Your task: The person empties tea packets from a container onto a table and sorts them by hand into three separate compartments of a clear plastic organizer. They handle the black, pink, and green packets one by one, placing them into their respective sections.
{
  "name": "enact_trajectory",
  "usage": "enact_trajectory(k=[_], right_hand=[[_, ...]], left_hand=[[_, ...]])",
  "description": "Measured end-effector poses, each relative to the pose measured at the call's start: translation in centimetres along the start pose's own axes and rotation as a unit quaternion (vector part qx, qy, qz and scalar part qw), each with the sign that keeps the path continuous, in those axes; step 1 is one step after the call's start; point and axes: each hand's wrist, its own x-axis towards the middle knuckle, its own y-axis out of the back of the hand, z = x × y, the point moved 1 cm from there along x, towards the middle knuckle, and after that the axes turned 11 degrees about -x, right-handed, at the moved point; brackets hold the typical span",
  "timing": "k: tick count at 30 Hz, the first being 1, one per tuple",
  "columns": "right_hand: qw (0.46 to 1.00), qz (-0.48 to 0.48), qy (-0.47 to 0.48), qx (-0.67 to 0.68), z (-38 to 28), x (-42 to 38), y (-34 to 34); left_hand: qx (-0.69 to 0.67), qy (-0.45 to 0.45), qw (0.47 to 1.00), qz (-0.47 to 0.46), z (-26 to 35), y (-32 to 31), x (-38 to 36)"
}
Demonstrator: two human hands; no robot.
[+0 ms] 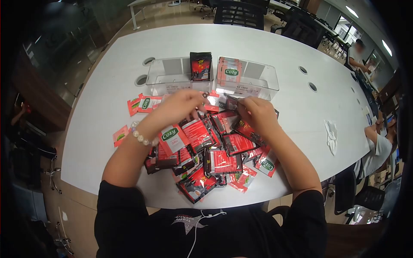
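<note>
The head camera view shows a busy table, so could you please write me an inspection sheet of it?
Surface: white table with round cable holes.
Things: loose pile of red-and-black packets and Cozy sachets; left clear bin holds upright black packets, right clear bin holds Cozy sachets.
Clutter: crumpled white tissue or cloth, right of the pile.
Hands: left hand over the pile, grip unclear; right hand holds a dark packet.
Cables: thin white cord on the person's dark shirt; on the table, nothing seen.
Surroundings: office chairs; other people at right.
</note>
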Motion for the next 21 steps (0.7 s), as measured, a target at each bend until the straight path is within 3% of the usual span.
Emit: enact_trajectory(k=[3,6,9,11,13,15,18,21], right_hand=[[0.989,0.133,0.069,-0.001,-2.8,0.3,1.8],[0.987,0.103,0.123,-0.006,-4.6,0.0,2.4],[0.979,0.168,0.116,0.011,-5.2,0.4,1.8],[0.983,0.147,0.113,0.000,-5.0,0.4,2.6],[0.983,0.140,0.119,-0.002,-4.5,0.2,2.7],[0.983,0.134,0.122,-0.003,-4.1,-0.2,2.3],[0.984,0.125,0.128,-0.011,-3.5,-0.7,1.4],[0.986,0.112,0.120,-0.021,-2.5,-1.0,0.4]], left_hand=[[-0.227,0.080,0.971,0.006,2.3,-4.2,-1.4],[-0.192,0.021,0.981,0.029,2.5,-6.1,-0.6],[0.026,-0.042,0.996,0.071,3.0,-4.1,0.9],[0.126,-0.088,0.975,0.158,5.2,-1.1,1.7],[0.220,-0.164,0.938,0.213,6.4,3.3,3.3],[0.433,-0.163,0.858,0.222,8.1,6.0,4.1],[0.552,-0.157,0.812,0.105,7.1,8.3,7.4],[0.589,-0.139,0.795,0.047,5.0,7.1,10.6]])
